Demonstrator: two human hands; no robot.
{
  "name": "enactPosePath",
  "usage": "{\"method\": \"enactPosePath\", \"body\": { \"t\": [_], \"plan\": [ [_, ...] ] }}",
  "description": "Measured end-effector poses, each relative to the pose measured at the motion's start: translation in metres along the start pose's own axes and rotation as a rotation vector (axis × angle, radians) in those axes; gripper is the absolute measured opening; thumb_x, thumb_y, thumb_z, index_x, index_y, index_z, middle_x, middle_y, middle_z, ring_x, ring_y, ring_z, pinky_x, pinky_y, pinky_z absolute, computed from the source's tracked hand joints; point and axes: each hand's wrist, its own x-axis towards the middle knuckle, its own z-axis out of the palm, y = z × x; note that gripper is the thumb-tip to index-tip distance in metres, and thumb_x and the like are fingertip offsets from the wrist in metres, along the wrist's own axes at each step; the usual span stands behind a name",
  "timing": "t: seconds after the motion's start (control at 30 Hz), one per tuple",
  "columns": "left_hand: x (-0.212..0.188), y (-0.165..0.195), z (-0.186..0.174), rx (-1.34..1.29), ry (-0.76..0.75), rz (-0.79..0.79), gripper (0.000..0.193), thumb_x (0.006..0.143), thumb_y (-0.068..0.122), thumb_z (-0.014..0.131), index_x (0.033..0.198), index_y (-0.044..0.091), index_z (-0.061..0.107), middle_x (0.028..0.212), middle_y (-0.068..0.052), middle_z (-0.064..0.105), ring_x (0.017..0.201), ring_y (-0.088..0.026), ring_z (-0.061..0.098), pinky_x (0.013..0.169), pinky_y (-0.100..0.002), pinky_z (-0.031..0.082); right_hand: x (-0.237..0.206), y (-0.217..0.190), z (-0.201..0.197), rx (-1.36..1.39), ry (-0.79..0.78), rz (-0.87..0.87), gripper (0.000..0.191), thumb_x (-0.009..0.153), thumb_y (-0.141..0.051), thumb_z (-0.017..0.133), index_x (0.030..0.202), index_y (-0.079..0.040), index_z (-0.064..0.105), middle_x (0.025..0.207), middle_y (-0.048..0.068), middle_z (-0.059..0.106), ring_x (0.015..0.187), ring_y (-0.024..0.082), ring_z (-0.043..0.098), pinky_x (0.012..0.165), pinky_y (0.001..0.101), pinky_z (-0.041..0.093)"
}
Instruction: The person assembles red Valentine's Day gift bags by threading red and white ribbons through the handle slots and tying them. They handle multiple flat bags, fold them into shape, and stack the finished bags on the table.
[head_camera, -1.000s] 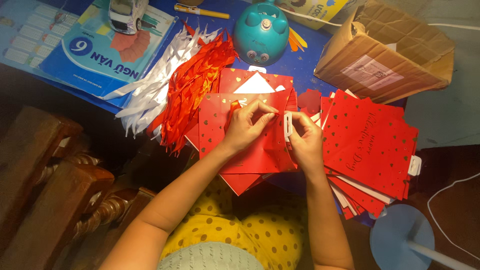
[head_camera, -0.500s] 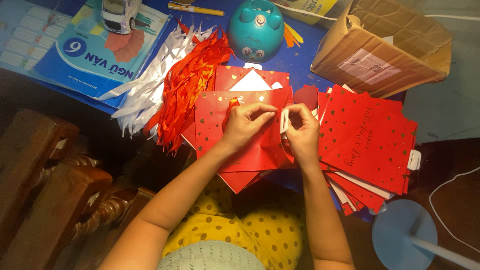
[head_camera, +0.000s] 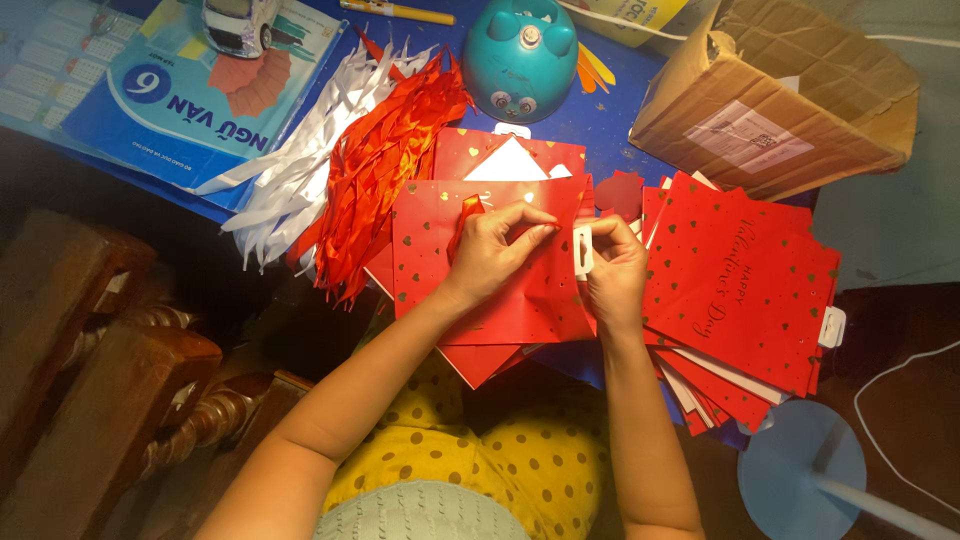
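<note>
On the blue surface (head_camera: 610, 130) before me lies a flat red paper bag with gold hearts (head_camera: 500, 290), atop others like it. My left hand (head_camera: 495, 250) pinches a red satin ribbon (head_camera: 465, 215) against the bag's top edge, fingertips pressed together. My right hand (head_camera: 612, 275) pinches a small white plastic tag (head_camera: 583, 250) just beside it. A heap of red ribbons (head_camera: 375, 185) lies to the left, near white ribbons (head_camera: 300, 160).
</note>
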Motion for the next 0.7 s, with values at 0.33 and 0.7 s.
{"method": "enactPosePath", "body": {
  "t": [0.33,0.7],
  "plan": [
    [0.014,0.015,-0.029,-0.335,0.166,-0.093,0.008,0.106,0.009,0.065,0.108,0.002,0.063,0.095,-0.005,0.068,0.071,-0.008,0.056,0.062,-0.024,0.046,-0.001,-0.057,-0.012,-0.026,-0.026,0.224,0.042,0.097,-0.034,0.051,0.126,-0.007,0.066,0.105,0.007,0.075,0.09,0.012,0.073,0.08,0.0256,0.058],
    [0.008,0.185,-0.086,0.352,-0.07,0.303,0.01,0.099,0.007,0.075,0.107,0.006,0.069,0.099,-0.004,0.074,0.076,-0.007,0.065,0.061,-0.022,0.049,-0.023,-0.132,0.086,-0.18,-0.216,-0.135,0.04,0.102,-0.017,0.066,0.138,0.001,0.062,0.11,0.008,0.071,0.088,0.013,0.068,0.076,0.0269,0.054]
  ]
}}
